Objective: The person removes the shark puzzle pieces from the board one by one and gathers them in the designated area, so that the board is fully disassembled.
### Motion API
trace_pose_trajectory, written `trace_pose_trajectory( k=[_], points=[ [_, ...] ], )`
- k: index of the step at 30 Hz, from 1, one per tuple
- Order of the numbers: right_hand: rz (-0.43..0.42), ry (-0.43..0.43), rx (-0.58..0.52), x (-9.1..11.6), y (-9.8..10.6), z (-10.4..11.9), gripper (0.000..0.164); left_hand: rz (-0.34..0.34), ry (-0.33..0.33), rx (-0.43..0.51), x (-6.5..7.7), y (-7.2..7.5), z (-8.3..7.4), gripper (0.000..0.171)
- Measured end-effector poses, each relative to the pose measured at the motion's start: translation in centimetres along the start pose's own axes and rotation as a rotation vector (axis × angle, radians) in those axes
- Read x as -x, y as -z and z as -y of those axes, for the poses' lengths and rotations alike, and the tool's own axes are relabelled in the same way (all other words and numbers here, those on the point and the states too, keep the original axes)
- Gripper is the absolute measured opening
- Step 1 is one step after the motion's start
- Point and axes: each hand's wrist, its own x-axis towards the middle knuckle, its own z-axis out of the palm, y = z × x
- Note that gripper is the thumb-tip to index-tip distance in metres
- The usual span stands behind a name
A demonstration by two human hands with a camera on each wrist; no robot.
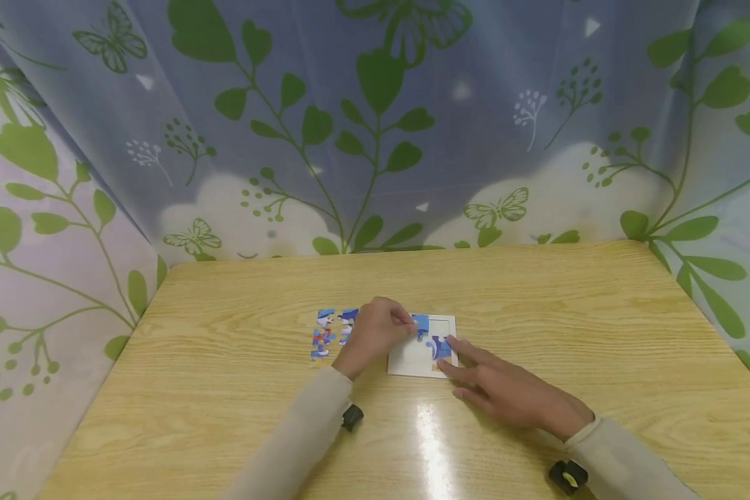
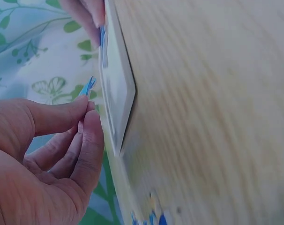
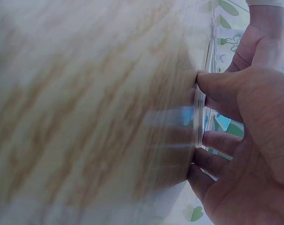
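Observation:
In the head view, my left hand (image 1: 375, 335) is over the left part of a white puzzle tray (image 1: 406, 361). Its thumb and fingertips pinch a blue puzzle piece (image 2: 88, 87), seen almost edge-on in the left wrist view. My right hand (image 1: 515, 392) lies at the tray's right side, fingers stretched out and fingertips on its edge and on the fitted pieces. Those fitted pieces (image 1: 440, 346), blue with some white and orange, fill part of the tray's right side. In the right wrist view the right fingers (image 3: 221, 140) meet the tray's thin edge.
Several loose puzzle pieces (image 1: 322, 338) in blue, white, red and orange lie left of the tray, partly behind the left hand. All this is on a light wooden table (image 1: 225, 403). A leaf-patterned curtain (image 1: 375, 173) hangs along its back and sides.

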Motion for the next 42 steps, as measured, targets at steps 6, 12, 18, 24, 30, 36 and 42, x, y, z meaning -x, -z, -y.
trace_pose_trajectory(
  k=[6, 12, 18, 24, 30, 36, 42],
  points=[
    [-0.016, 0.012, 0.005, 0.0, -0.1, 0.0, 0.047, -0.028, 0.005, 0.012, 0.3, 1.3, 1.1, 0.005],
    [-0.011, 0.002, -0.003, 0.0, -0.1, -0.1, 0.048, -0.055, 0.035, -0.040, 0.5, 2.4, 2.1, 0.006],
    [-0.005, -0.002, 0.001, 0.1, 0.0, 0.1, 0.048, -0.061, 0.082, -0.035, 0.8, 3.6, 2.6, 0.008],
    [0.003, 0.001, -0.002, 0.1, 0.1, 0.1, 0.049, -0.069, 0.125, -0.047, 1.1, 4.4, 3.3, 0.008],
    [-0.002, 0.005, 0.003, 0.1, 0.3, 0.2, 0.048, -0.089, 0.141, -0.077, 1.0, 4.7, 3.7, 0.008],
    [-0.010, 0.011, 0.000, 0.1, 0.2, 0.1, 0.048, -0.088, 0.135, -0.068, 0.7, 4.4, 3.8, 0.008],
    [-0.016, 0.011, -0.004, 0.1, 0.0, 0.0, 0.048, -0.109, 0.100, -0.096, 0.2, 3.9, 3.8, 0.008]
  ],
)
